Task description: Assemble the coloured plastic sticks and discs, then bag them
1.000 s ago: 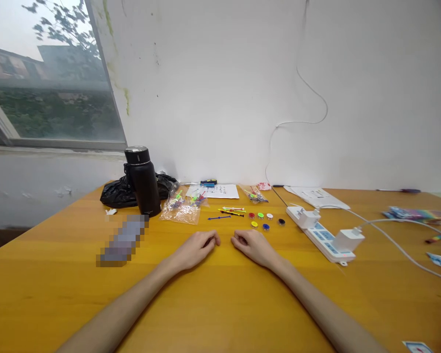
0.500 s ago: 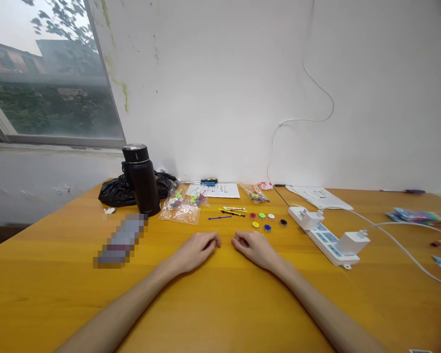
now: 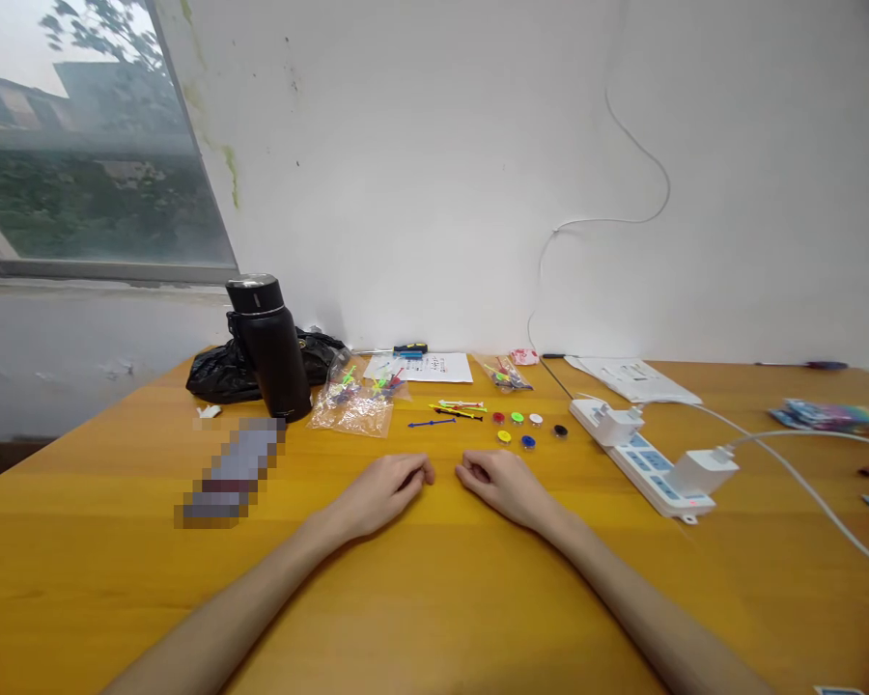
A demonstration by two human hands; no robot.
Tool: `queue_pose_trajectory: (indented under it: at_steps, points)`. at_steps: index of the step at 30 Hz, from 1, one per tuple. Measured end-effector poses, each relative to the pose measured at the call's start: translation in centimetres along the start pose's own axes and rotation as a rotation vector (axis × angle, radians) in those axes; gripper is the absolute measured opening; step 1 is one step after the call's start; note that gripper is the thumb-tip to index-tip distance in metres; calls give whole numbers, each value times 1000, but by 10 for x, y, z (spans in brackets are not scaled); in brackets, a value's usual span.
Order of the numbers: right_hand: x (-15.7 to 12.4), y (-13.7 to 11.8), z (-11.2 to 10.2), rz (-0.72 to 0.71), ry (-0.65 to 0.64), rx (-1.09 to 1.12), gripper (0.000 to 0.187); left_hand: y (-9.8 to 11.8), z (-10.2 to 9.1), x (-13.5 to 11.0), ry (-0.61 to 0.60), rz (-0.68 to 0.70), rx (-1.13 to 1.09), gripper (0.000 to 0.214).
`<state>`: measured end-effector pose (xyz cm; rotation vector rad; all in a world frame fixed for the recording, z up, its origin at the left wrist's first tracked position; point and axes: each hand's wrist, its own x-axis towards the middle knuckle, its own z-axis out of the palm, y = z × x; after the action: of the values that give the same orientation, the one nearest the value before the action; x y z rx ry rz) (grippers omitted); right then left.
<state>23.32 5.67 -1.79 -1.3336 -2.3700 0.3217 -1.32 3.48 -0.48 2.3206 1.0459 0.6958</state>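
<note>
My left hand [image 3: 391, 490] rests on the wooden table with its fingers curled and closed; no object shows in it. Facing it across a small gap lies my right hand [image 3: 505, 483], loosely closed in the same way. Just beyond the left one is a blue plastic stick [image 3: 432, 423], with a few yellow, white, red and black sticks [image 3: 458, 410] lying close together behind it. Past my right hand sit several small round discs, among them a yellow disc [image 3: 504, 437], a blue disc [image 3: 528, 442] and a black disc [image 3: 560, 431]. Neither hand touches these pieces.
A black bottle [image 3: 270, 352] stands left before a black plastic bag [image 3: 221, 375]. Near it lie clear packets [image 3: 354, 405] and a blurred-out flat object [image 3: 232, 475]. A white power strip [image 3: 644, 468] with plugged-in chargers and a cable is at right. Papers [image 3: 633, 378] and screwdrivers line the wall.
The view has shifted slightly, so the background sits a little differently in the frame. Both hands keep their pose and place on the table.
</note>
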Motion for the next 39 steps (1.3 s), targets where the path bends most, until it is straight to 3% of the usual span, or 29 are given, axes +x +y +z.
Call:
queue_pose_trajectory:
  at_steps: [39]
  points:
    - [-1,0,-4,-16,-14,7,35,-1,0,0,-17,-77,9,27]
